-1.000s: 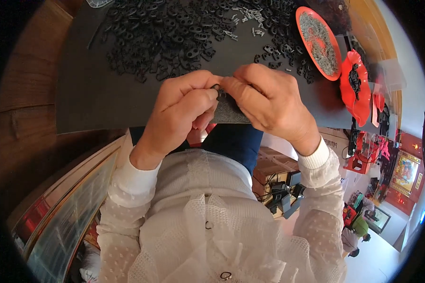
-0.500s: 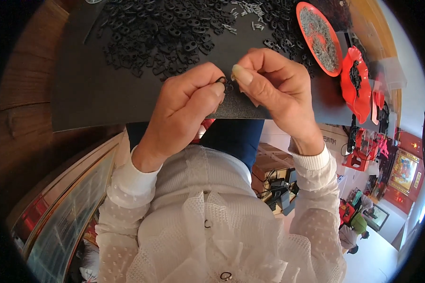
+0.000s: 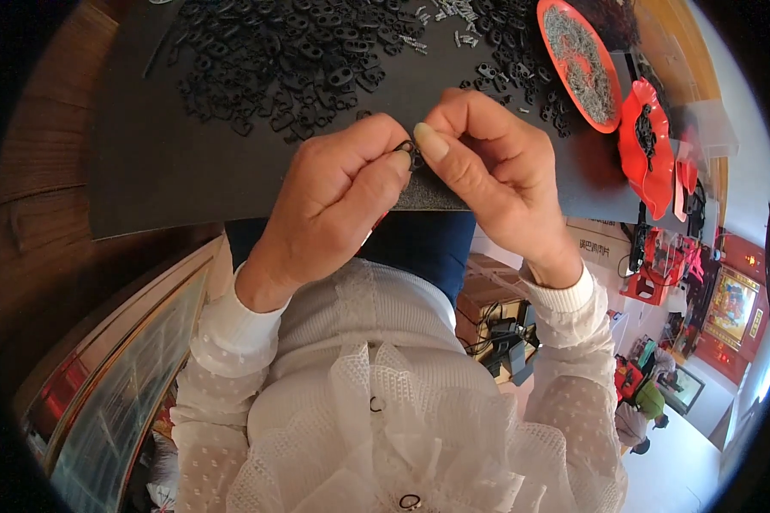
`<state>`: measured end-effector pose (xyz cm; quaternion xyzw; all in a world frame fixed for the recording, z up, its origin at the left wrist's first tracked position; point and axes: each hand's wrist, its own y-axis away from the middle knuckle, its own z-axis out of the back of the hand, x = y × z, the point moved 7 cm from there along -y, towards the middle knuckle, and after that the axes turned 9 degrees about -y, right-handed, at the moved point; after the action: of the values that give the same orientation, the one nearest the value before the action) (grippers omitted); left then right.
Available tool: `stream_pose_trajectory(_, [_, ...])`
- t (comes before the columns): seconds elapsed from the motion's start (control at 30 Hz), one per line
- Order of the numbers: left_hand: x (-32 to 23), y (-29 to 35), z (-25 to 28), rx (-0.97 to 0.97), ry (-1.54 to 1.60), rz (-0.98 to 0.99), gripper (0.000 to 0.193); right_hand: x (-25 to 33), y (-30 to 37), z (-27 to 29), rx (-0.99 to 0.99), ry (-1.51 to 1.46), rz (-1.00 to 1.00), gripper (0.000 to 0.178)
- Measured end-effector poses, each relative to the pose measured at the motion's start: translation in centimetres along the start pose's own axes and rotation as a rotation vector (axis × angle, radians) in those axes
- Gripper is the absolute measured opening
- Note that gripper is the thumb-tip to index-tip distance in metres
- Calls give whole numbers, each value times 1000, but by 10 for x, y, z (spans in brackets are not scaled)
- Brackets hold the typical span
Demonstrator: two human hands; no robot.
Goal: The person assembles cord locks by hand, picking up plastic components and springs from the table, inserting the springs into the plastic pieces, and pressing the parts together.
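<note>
My left hand (image 3: 338, 205) is closed, with thumb and forefinger pinching a small black plastic cord-lock part (image 3: 414, 155) above the table's near edge. Close against it, my right hand (image 3: 492, 167) has its thumb and forefinger pressed together at the part's upper end. Whatever lies between those right fingertips is hidden. Beyond my hands spreads a large pile of similar black cord-lock parts (image 3: 291, 60). Small metal springs (image 3: 464, 38) lie loose to the right of that pile.
More black parts (image 3: 513, 56) are scattered farther right on the dark table (image 3: 171, 162). A red plate (image 3: 609, 128) holds many springs. Beside it, a wavy red dish (image 3: 656, 192) holds black pieces. At far right, people (image 3: 646, 406) are in the room.
My right fingertips have come left, closing the small gap to the black part in my left hand. My left hand keeps its pinch.
</note>
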<state>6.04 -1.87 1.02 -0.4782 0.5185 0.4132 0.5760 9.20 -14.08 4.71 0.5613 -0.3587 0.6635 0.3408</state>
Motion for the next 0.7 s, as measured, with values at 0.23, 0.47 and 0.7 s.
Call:
stream_pose_trajectory(0.23, [-3, 1, 2, 50, -59, -11, 13, 17, 3, -10, 73, 240, 168, 6])
stream_pose_trajectory(0.47, [-11, 2, 1, 56, -95, -65, 9, 19, 10, -14, 73, 297, 259, 2])
stream_pose_trajectory(0.7, [-10, 1, 0, 75, -118, -67, 9, 24, 11, -17, 115, 388, 328, 4])
